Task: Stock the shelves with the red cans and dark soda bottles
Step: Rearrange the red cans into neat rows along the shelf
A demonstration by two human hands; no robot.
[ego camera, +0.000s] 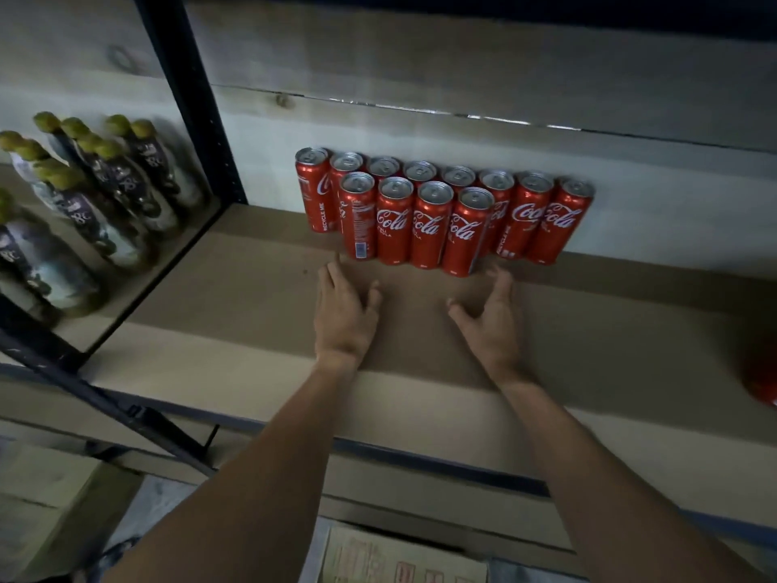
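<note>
Red cans [441, 212] at centre frame, upright against the wooden back wall [420, 56]: eight in the back row, four more in front of its left part, packed side by side. Open brown shelf board [202, 330] left of the group as far as the black upright post [195, 98], a wide stretch of board to the right, and a deep band below, down to the front edge. Silver tops, white script lettering on red, a barcode facing out on the leftmost front can.

Left hand [342, 313] and right hand [492, 321] just below the front row, both spread with loose fingers, holding nothing; contact with cans or board impossible to tell.

Dark soda bottles [122, 178] with yellow-green caps at left frame, beyond the post, blurred. Something red [763, 380] at the right edge, cut off. Cardboard box [399, 557] at bottom frame, under the shelf.
</note>
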